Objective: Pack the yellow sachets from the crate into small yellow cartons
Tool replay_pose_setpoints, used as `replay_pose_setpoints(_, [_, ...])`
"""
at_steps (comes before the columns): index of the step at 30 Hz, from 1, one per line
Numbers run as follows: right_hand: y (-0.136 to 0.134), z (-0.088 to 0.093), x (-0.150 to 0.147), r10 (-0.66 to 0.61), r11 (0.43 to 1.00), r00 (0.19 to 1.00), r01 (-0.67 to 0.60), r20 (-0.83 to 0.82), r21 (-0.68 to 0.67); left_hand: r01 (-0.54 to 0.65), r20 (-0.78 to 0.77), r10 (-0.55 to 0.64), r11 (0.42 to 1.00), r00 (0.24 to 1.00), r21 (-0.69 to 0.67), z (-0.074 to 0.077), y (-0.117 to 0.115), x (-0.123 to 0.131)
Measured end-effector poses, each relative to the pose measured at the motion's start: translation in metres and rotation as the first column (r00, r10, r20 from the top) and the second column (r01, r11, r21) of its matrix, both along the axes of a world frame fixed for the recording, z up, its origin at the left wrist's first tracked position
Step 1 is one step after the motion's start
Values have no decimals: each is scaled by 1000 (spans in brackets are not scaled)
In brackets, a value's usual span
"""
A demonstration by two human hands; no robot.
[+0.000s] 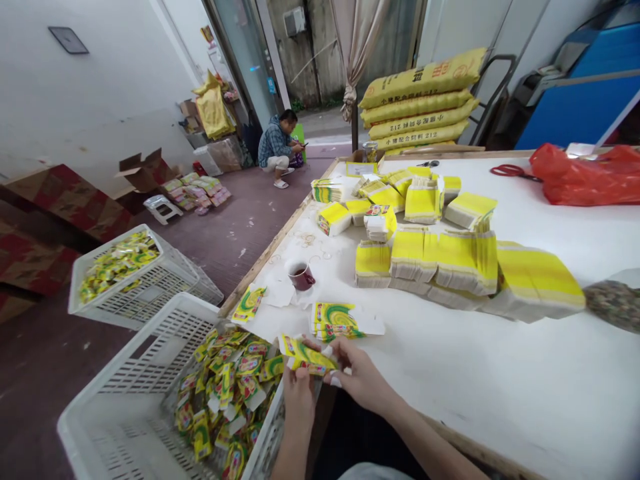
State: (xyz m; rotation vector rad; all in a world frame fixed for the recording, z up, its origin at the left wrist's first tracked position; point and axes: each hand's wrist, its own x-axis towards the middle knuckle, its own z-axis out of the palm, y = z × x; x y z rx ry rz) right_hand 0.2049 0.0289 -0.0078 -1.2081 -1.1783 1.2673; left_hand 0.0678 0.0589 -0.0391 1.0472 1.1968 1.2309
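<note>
My left hand and my right hand both pinch a folded yellow-green printed packet at the near edge of the white table, above the rim of a white plastic crate. The crate holds several folded packets like it. A small stack of flat printed packets lies on the table just beyond my hands, and one loose packet lies to the left near the edge.
Bundled yellow packet stacks cover the table's middle. A maroon cup stands near the edge, a red bag at the far right. A second crate sits on the floor. A person squats by the doorway; yellow sacks are piled behind.
</note>
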Motion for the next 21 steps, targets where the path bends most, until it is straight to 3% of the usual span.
replay_pose_setpoints(3, [5, -4, 13, -24, 996, 999, 20, 41, 92, -71, 47, 74, 996, 996, -44, -7, -1, -8])
replay_pose_setpoints(6, [8, -5, 25, -55, 989, 985, 31, 162, 148, -48, -4, 48, 998, 999, -51, 3, 5, -19])
replay_pose_setpoints(9, [9, -1, 37, -139, 956, 915, 25, 378, 291, 99, -42, -96, 992, 994, 81, 22, 15, -39])
replay_pose_setpoints(11, [7, 4, 42, -149, 927, 826, -74, 543, 367, 226, -139, -204, 961, 969, 162, 36, 19, -50])
replay_pose_setpoints(14, [2, 12, 37, -80, 874, 715, -285, 695, 393, 446, -428, -379, 893, 820, 63, 52, 17, -48])
replay_pose_setpoints(16, [-1, 12, 30, -77, 848, 735, -307, 674, 432, 551, -518, -495, 833, 698, -53, 57, 11, -36])
replay_pose_setpoints(17, [-2, 9, 27, -120, 855, 775, -237, 620, 462, 564, -537, -512, 822, 670, -80, 58, 8, -29])
replay_pose_setpoints(19, [-3, 2, 22, -261, 888, 858, 34, 442, 458, 530, -573, -475, 844, 667, -84, 56, 1, -16])
replay_pose_setpoints(21, [-3, -5, 19, -349, 913, 911, 278, 220, 299, 469, -613, -405, 881, 678, -64, 51, -5, -7])
